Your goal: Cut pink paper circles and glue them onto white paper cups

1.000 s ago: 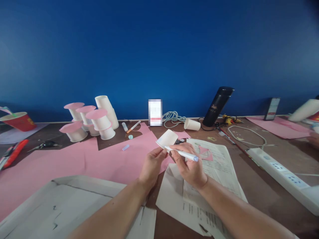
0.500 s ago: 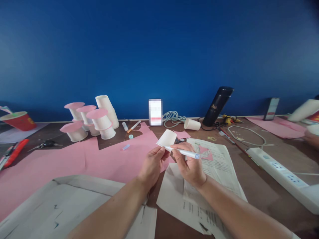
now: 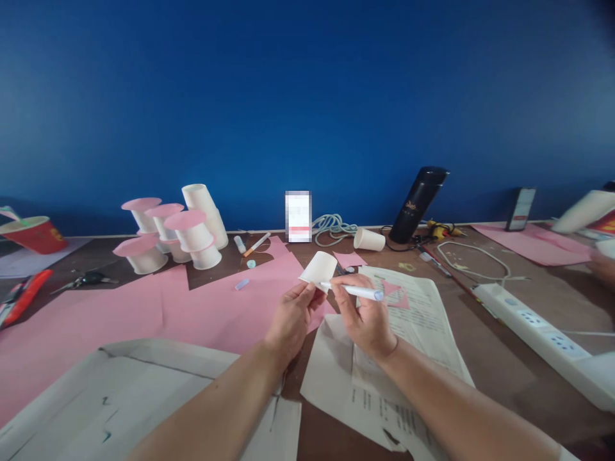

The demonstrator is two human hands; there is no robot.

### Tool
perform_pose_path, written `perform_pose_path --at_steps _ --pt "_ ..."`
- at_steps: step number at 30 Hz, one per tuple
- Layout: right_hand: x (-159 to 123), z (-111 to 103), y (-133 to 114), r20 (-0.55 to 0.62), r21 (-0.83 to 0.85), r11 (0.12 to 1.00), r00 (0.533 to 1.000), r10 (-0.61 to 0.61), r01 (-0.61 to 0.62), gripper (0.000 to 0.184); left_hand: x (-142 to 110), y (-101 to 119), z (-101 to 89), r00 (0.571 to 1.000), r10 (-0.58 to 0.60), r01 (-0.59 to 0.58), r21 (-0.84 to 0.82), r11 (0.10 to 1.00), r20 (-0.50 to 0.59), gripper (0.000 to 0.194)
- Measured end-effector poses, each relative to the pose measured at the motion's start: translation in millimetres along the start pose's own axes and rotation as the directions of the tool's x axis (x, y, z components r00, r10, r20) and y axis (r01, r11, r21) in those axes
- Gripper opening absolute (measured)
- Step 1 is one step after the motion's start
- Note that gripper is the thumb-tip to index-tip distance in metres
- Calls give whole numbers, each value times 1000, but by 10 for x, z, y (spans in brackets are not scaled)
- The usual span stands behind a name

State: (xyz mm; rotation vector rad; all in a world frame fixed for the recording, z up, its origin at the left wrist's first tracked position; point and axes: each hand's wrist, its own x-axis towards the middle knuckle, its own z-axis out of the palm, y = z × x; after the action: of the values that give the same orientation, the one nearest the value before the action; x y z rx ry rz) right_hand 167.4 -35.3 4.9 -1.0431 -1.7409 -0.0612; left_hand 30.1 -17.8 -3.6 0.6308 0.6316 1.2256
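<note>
My left hand [image 3: 293, 317] is closed around the rim end of a small white paper cup [image 3: 319, 266], which is tilted above the pink paper. In my right hand [image 3: 368, 320] is a white pen [image 3: 362, 291] with a pale blue end, gripped as for writing. Its tip touches or nearly touches the cup close to my left fingertips; which of the two I cannot tell. A pale cap [image 3: 241, 284] lies on the large pink sheet [image 3: 211, 314]. Below my right hand spread printed papers [image 3: 408, 378] with a pink scrap on them.
White cups with pink discs [image 3: 186, 230] stand at the back left, near a red cup [image 3: 36, 235]. A phone [image 3: 298, 216], a lying paper cup [image 3: 369, 240] and a black flask [image 3: 419, 205] line the blue wall. At right are a power strip [image 3: 542, 339] and another person's hand [image 3: 604, 266].
The cup has turned slightly in my left hand and shows more of its side. The pen has shifted a little along it. At far right, the other person's hand has moved slightly.
</note>
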Motion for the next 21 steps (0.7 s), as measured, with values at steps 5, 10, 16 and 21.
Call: perform_pose_path --at_steps 5,10,16,21 --pt "9 4 -13 14 51 998 999 -34 33 12 -12 -3 -2 999 -15 15 -8 1000 47 23" --pt "3 0 6 -10 -1 999 999 -36 36 11 -8 -9 -5 1000 -12 13 -7 1000 20 25" --pt "13 -5 -33 18 24 999 999 -29 29 11 -11 -6 -6 999 -10 10 -11 1000 35 24" --pt "9 0 -18 -45 -32 999 999 8 -10 9 -7 -15 -13 1000 -20 21 -46 999 10 19"
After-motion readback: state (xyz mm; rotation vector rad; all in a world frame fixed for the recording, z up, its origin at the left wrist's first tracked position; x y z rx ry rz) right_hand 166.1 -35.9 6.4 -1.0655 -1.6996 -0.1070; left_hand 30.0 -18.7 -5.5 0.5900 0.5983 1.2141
